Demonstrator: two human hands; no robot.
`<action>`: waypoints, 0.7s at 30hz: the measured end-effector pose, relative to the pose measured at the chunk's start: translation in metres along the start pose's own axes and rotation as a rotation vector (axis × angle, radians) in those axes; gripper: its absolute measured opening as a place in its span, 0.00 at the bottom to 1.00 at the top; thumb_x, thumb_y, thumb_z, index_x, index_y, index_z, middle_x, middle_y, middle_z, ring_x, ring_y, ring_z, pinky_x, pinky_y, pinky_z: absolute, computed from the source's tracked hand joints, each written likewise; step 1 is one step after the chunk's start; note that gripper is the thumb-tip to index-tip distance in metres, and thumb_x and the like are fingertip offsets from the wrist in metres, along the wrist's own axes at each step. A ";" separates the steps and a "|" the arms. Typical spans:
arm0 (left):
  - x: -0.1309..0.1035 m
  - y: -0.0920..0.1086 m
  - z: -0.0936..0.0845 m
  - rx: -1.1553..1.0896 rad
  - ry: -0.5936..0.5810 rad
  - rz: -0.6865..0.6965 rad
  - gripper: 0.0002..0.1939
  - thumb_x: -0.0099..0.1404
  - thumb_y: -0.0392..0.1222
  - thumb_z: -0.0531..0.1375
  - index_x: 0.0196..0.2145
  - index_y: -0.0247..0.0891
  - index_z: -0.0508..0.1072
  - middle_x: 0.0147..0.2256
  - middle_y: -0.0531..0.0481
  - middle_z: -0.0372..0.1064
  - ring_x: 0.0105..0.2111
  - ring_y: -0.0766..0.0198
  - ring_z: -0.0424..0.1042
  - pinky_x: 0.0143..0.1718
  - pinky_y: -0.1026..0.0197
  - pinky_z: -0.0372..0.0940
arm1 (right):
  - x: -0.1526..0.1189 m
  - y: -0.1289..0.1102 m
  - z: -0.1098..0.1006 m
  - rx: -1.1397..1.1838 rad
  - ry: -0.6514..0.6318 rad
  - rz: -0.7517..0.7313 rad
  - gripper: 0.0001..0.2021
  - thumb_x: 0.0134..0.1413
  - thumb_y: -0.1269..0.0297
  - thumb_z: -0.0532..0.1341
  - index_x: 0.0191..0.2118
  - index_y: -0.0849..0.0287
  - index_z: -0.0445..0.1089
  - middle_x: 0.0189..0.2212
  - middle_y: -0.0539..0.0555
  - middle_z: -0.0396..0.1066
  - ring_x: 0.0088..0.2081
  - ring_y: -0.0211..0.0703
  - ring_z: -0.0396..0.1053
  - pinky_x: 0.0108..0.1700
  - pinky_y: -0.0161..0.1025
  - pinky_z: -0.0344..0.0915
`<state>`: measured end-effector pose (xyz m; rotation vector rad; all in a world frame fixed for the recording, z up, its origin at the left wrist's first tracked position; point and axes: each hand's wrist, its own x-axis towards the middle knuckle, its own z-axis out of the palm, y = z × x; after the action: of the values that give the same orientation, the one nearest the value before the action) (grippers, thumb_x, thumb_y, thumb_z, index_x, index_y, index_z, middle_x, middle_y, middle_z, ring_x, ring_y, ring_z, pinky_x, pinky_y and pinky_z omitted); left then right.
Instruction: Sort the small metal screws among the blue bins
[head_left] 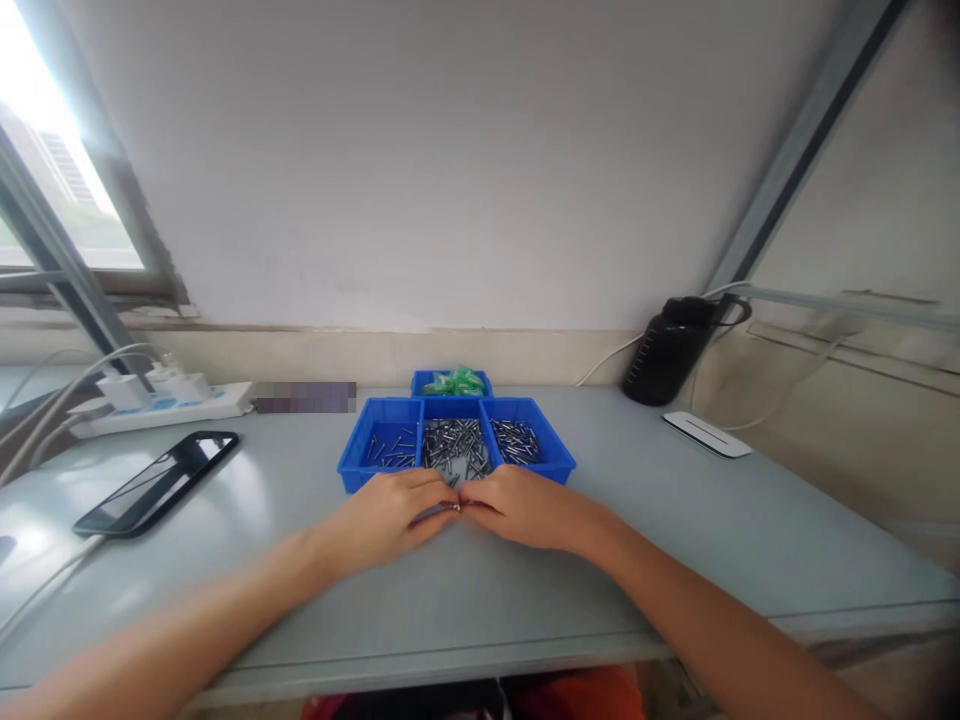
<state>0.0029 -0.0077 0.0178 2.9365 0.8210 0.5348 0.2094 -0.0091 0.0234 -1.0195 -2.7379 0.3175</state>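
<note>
My left hand (394, 512) and my right hand (525, 508) meet at the near edge of a blue tray (367, 478). Their fingertips are pinched together on a small shiny screw (458, 507), mostly covered by the fingers. Three compartments divide the tray. A few loose screws (400, 446) lie in its left one, a larger heap of screws (454, 438) fills much of the middle, and another pile of screws (516, 440) is in the right one. My fingers hide part of the tray's front wall.
Behind the tray stands a smaller blue box (420, 382) holding green plastic bags (457, 382). To the left are a phone (161, 485) on a cable and a power strip (172, 405) with chargers. A black bottle (667, 352) and a white flat device (706, 434) are at right.
</note>
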 end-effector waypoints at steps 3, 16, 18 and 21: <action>0.000 0.000 0.002 -0.006 -0.006 -0.026 0.07 0.64 0.39 0.50 0.37 0.38 0.67 0.33 0.51 0.66 0.32 0.66 0.67 0.33 0.65 0.61 | -0.001 0.000 -0.001 0.021 0.004 0.014 0.13 0.59 0.61 0.50 0.32 0.60 0.69 0.24 0.50 0.69 0.26 0.36 0.65 0.28 0.32 0.53; 0.000 -0.001 0.003 0.141 -0.066 -0.104 0.08 0.64 0.39 0.49 0.32 0.38 0.66 0.28 0.53 0.67 0.27 0.66 0.67 0.28 0.65 0.58 | -0.003 -0.006 -0.010 -0.081 0.058 0.029 0.14 0.61 0.63 0.47 0.32 0.59 0.67 0.24 0.50 0.69 0.26 0.36 0.64 0.29 0.32 0.52; 0.000 0.000 0.002 0.160 -0.066 -0.098 0.10 0.65 0.39 0.47 0.31 0.38 0.66 0.27 0.53 0.67 0.26 0.66 0.67 0.27 0.65 0.57 | -0.003 -0.004 -0.009 -0.086 0.050 0.042 0.13 0.61 0.62 0.48 0.33 0.59 0.67 0.25 0.50 0.70 0.28 0.37 0.65 0.29 0.33 0.53; -0.001 0.000 0.002 0.172 -0.052 -0.073 0.11 0.66 0.41 0.46 0.32 0.37 0.66 0.27 0.52 0.66 0.26 0.66 0.67 0.26 0.65 0.58 | -0.002 -0.002 -0.005 -0.077 0.006 0.050 0.12 0.60 0.63 0.49 0.34 0.59 0.68 0.26 0.51 0.71 0.29 0.38 0.67 0.30 0.33 0.54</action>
<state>0.0024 -0.0080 0.0155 3.0439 1.0108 0.3996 0.2107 -0.0116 0.0285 -1.1081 -2.7420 0.2182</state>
